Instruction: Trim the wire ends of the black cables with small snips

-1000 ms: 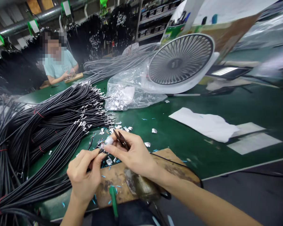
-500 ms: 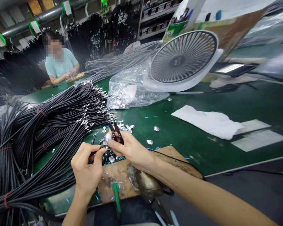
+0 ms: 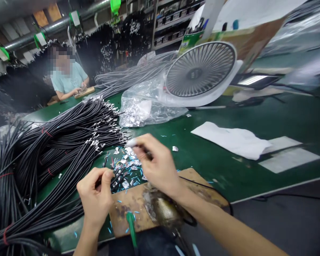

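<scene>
Cable bundle point(image 3: 56, 142): black leads heaped on the green counter point(image 3: 256, 117) at far left, metal-tipped ends fanned toward the centre.
Co-worker point(image 3: 69, 80): seated behind the bundle at the far counter edge, well apart.
Left hand point(image 3: 96, 197): grip clenched, with thumb and forefinger pinching one black lead point(image 3: 117, 176) close to its end.
Lead axis: runs from the pinch up and to the right, free end pointing into the foil scraps point(image 3: 128, 164).
Right hand point(image 3: 157, 167): raised over the scraps, up and right of the lead's end and apart from it. Grip closed around a dark object point(image 3: 147, 154). Forefinger tip wrapped in white.
Nearer hand: the left holds the lead, and the right lies beyond its end, roughly on the same line.
Wooden board point(image 3: 202, 186): under the right wrist at the near counter edge. A green-handled tool point(image 3: 130, 222) lies at its near left part.
Fan point(image 3: 200, 71): tilted, behind a plastic bag point(image 3: 149, 106).
White cloth point(image 3: 232, 138): flat on the counter, far right.
Hard to make out: the right hand is motion-blurred, so the dark object's shape cannot be told. The lead's tip is lost among the scraps.
</scene>
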Demonstrator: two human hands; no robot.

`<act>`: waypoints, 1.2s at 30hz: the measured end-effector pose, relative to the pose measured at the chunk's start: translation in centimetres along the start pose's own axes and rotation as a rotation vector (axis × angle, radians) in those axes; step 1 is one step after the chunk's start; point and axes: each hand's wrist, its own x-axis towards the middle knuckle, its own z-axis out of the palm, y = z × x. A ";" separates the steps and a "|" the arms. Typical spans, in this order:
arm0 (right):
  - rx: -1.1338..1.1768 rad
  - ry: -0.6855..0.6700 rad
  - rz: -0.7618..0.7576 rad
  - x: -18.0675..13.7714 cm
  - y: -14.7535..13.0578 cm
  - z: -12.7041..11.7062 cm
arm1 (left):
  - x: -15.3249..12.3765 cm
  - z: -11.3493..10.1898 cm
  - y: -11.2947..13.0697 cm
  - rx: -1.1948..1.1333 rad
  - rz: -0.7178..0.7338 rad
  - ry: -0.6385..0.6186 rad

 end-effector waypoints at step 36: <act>0.229 -0.419 0.033 -0.9 -1.3 0.7 | 0.6 -0.5 -0.1 -0.197 0.061 0.146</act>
